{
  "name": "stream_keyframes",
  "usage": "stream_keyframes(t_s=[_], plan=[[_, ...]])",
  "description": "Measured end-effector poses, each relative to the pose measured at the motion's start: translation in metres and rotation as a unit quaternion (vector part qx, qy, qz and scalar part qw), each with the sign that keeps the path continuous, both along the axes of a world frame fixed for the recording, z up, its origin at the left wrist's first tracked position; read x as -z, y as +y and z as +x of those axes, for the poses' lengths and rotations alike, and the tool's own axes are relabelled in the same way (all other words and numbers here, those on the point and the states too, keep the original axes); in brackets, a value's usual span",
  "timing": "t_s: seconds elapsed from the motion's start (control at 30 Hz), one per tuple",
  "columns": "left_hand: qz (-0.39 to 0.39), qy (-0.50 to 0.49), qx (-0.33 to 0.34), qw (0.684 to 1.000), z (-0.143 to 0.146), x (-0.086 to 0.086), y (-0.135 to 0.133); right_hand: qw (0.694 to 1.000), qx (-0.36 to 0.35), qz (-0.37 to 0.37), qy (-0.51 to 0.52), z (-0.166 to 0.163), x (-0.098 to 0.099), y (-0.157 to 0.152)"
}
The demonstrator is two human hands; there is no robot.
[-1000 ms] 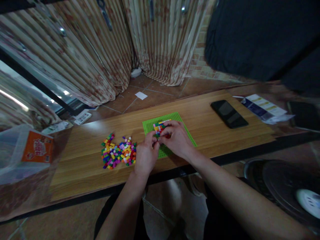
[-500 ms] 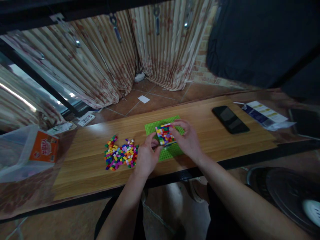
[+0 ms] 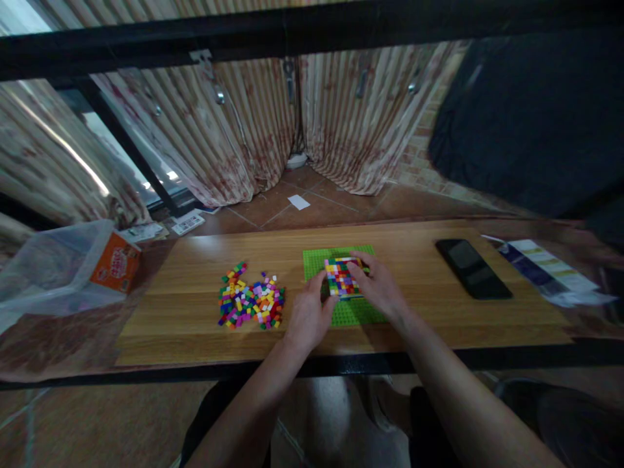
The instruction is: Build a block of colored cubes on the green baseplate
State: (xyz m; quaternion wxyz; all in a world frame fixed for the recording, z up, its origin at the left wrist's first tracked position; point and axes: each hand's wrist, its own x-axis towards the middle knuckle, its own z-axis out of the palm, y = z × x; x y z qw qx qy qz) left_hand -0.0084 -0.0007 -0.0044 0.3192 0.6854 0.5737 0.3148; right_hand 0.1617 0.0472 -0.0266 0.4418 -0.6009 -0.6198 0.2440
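A multicoloured toy brick block [image 3: 340, 279], built of many small bricks, sits over the green baseplate [image 3: 358, 314]. My left hand [image 3: 311, 313] closes on the block's left side, with fingers and thumb at its edge. From the right, my right hand [image 3: 381, 285] grips the block too, its fingers over the far right corner and its thumb near the top face. Whether the block's underside touches the baseplate is hidden. Left of my hands lies a pile of loose toy bricks [image 3: 252, 300] in many colours on the wooden table [image 3: 185, 331].
A black phone [image 3: 472, 268] lies on the table's right part. Past it are folded printed papers [image 3: 550, 270]. A clear plastic bin [image 3: 63, 266] with an orange label stands at the left. Striped curtains [image 3: 253, 130] hang behind a dark rail [image 3: 234, 39].
My view has shifted and levelled, so the table and block appear lower and further right. Both hands stay on the brick block, with little visible change in their grip.
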Motion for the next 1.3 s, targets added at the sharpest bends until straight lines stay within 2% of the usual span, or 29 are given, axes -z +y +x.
stream_keyframes(t_s=[0.13, 0.3, 0.4, 0.57, 0.7, 0.77, 0.83, 0.93, 1.0, 1.13, 1.23, 1.3], plan=[[0.0, 0.007, -0.003, 1.0, 0.01, 0.0, -0.004, 0.999, 0.02, -0.044, -0.021, 0.014, -0.01, -0.001], [0.003, -0.01, -0.066, 0.998, 0.021, 0.003, 0.0, 0.983, 0.064, -0.077, -0.157, 0.024, -0.024, -0.008], [0.001, -0.059, -0.119, 0.991, 0.02, 0.006, 0.008, 0.979, 0.064, -0.079, -0.177, 0.024, -0.027, -0.013], [-0.013, -0.168, -0.156, 0.973, 0.006, 0.011, 0.022, 0.99, 0.031, -0.094, -0.102, 0.022, -0.023, -0.017], [-0.007, -0.278, -0.129, 0.952, -0.004, 0.012, 0.03, 0.988, -0.034, -0.145, 0.042, 0.017, -0.016, -0.02], [-0.012, -0.317, -0.127, 0.94, -0.007, 0.012, 0.031, 0.982, -0.044, -0.161, 0.093, 0.014, -0.014, -0.021], [-0.02, -0.344, -0.135, 0.929, -0.007, 0.012, 0.029, 0.987, -0.016, -0.137, 0.088, 0.01, -0.015, -0.019], [-0.034, -0.375, -0.158, 0.913, -0.003, 0.012, 0.023, 0.995, 0.032, -0.046, 0.079, 0.002, -0.017, -0.014], [-0.033, -0.387, -0.181, 0.904, 0.001, 0.013, 0.019, 0.992, 0.029, -0.001, 0.12, -0.008, -0.017, -0.011], [-0.033, -0.429, -0.21, 0.878, 0.009, 0.021, 0.014, 0.982, -0.003, -0.006, 0.188, -0.034, -0.009, -0.011], [-0.04, -0.469, -0.213, 0.857, 0.012, 0.027, 0.014, 0.975, 0.038, -0.003, 0.22, -0.049, -0.002, -0.012], [-0.042, -0.478, -0.204, 0.853, 0.013, 0.027, 0.013, 0.969, 0.068, 0.008, 0.238, -0.054, 0.002, -0.011]])
